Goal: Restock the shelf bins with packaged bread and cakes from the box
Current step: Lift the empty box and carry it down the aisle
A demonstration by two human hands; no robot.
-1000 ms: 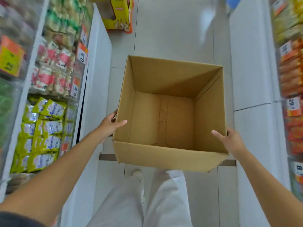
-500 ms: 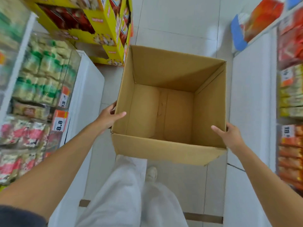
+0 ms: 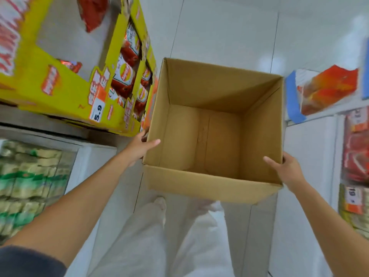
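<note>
The open brown cardboard box (image 3: 214,134), empty to its bare bottom, hangs between both hands: left hand (image 3: 139,147) closed on the 9 o'clock wall, right hand (image 3: 286,169) on the 3 o'clock wall. Since a second ago the person has walked forward; the yellow cardboard display stand (image 3: 65,84) now sits at 10 o'clock, so unloading looks finished and the box is probably being carried off

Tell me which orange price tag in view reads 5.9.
It is the price tag on the front of the yellow display carton, up left, beyond the left hand. The tag on the right-side shelf shows 19 instead.
</note>
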